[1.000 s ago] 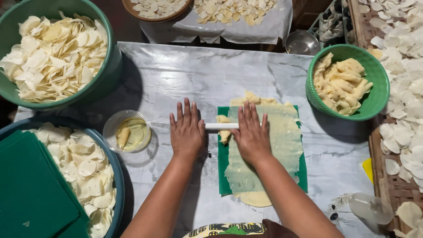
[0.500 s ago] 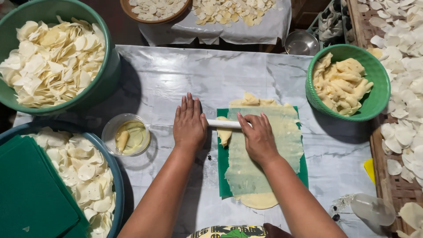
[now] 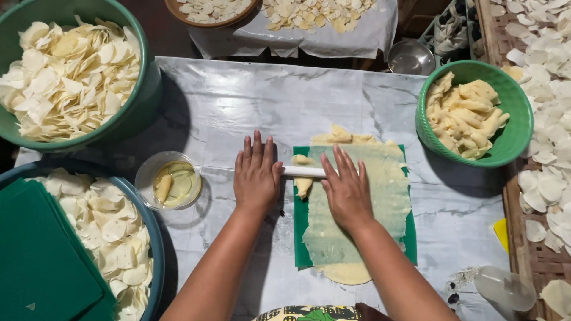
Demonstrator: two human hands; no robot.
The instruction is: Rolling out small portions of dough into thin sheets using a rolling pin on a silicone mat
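On the table (image 3: 238, 107):
Left hand (image 3: 257, 173): flat, fingers spread, pressing white rolling pin (image 3: 303, 172).
Right hand (image 3: 347, 191): flat, likewise, over thin dough (image 3: 380, 196), seemingly on green mat (image 3: 299, 226).

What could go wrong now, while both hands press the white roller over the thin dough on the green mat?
1. The dough sheet already hangs over the green mat's near and far edges, so it may stick to the table cover.
2. The left hand rolls close to the small oil bowl and might knock it.
3. The sheet looks very thin under the right hand and could tear.
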